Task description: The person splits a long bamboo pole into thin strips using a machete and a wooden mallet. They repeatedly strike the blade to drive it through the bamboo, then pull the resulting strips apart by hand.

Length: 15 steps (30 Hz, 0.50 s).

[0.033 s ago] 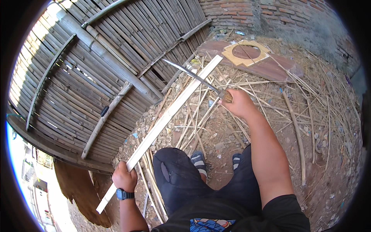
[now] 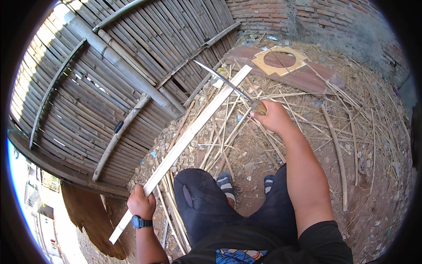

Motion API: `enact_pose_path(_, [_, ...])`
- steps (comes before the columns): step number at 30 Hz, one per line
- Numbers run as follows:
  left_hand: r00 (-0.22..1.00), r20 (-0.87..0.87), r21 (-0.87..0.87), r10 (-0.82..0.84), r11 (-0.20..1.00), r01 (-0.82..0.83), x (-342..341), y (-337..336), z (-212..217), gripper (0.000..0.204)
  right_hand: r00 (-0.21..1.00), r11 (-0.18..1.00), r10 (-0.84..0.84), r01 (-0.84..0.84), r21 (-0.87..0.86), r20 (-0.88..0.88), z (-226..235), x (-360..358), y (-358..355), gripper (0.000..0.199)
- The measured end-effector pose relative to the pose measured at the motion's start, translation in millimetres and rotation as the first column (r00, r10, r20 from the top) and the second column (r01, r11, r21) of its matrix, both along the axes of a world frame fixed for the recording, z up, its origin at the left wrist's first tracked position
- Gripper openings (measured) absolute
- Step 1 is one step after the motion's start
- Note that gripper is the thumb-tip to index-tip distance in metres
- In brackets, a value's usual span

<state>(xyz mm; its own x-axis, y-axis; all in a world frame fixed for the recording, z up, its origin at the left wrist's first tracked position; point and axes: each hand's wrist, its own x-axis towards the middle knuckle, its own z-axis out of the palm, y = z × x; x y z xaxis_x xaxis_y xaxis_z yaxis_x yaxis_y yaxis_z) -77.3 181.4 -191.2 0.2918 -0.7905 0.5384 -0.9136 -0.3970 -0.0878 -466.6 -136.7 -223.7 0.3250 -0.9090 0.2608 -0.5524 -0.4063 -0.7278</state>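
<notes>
Your left hand (image 2: 141,202) is closed around the strip (image 2: 194,130), a long, pale piece, near its lower end, with a short length sticking out below the fist. A watch (image 2: 141,221) sits on that wrist. The strip slants up and away to the right from your left side, over the littered ground (image 2: 250,154). Your right hand (image 2: 274,116) is wrapped around the wooden handle (image 2: 259,108) of the knife (image 2: 227,82), whose blade points up and left and crosses the strip near its far end; you cannot tell here whether they touch. Thin sticks (image 2: 228,138) lie scattered beneath, ahead of your feet. Beyond them, a yellow frame (image 2: 260,63) with a round opening rests on a brown slab (image 2: 244,55), near the brick wall (image 2: 268,20). A bamboo wall (image 2: 79,123) stands to your left.
</notes>
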Motion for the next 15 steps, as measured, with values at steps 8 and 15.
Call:
enact_pose_path(8, [1.0,0.009,-0.009,-0.011,1.0,0.011,8.2,-1.3,-5.1,0.012,0.913,0.871,0.255,-0.36,-0.334,-0.318,24.0,37.9,43.0,0.025])
enact_pose_path(15, [1.0,-0.014,0.028,-0.002,1.0,0.003,12.8,7.6,-3.6,0.011,0.981,1.0,0.029,-0.029,0.0,0.194,-9.8,13.5,-1.5,0.039])
